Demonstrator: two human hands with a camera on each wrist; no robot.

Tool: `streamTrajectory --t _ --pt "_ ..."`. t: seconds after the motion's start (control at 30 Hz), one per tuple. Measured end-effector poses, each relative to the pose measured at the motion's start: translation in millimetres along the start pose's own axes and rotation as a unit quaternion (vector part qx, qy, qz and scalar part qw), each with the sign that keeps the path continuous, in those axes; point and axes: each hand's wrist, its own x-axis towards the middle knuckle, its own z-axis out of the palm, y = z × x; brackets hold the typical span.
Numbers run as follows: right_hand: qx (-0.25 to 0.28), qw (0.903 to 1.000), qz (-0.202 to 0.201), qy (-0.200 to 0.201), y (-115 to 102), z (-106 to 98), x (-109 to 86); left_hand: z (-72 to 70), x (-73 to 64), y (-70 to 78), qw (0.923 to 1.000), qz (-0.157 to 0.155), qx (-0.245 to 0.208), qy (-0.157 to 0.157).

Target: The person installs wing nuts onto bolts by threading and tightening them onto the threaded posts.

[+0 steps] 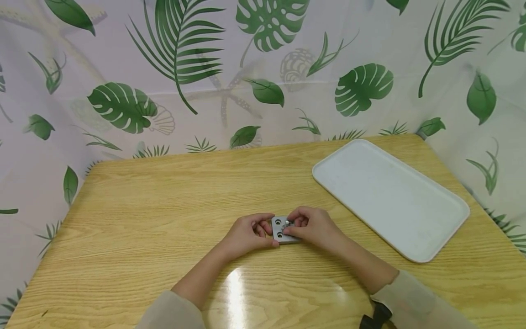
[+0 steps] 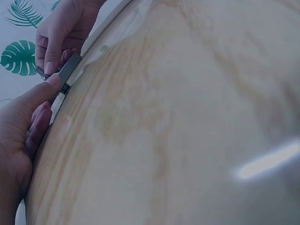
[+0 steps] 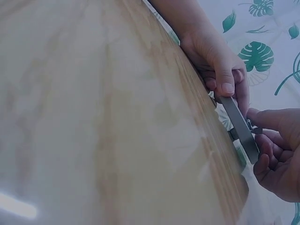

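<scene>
A grey metal plate (image 1: 276, 228) with round holes is held close over the wooden table in the head view. My left hand (image 1: 245, 234) grips its left end, thumb at the near edge and index finger at the far one. Over the plate's right part, my right hand (image 1: 319, 228) pinches a small silvery metal piece (image 1: 287, 222) between thumb and index finger; its exact kind is too small to tell. The right wrist view shows the plate (image 3: 240, 129) edge-on, with a dark stub under it. Right fingers cover the plate's right end.
A white rectangular tray (image 1: 390, 196) lies on the table (image 1: 164, 196) to the right of my hands. Behind the table hangs a leaf-patterned cloth (image 1: 213, 123). A black strap piece (image 1: 380, 314) shows by the right sleeve.
</scene>
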Motion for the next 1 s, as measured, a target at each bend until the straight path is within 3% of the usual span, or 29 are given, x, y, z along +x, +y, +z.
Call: streamTrajectory --t 0.33,1.0 --pt "-0.007 0.9997 -0.014 -0.018 9.0 -5.1 -2.5 1.4 1.0 -1.1 1.0 -0.005 -0.005 0.005" --pt "-0.007 0.999 -0.041 -0.015 10.3 -6.5 -3.6 2.0 1.2 -0.1 0.9999 -0.003 0.0 0.012"
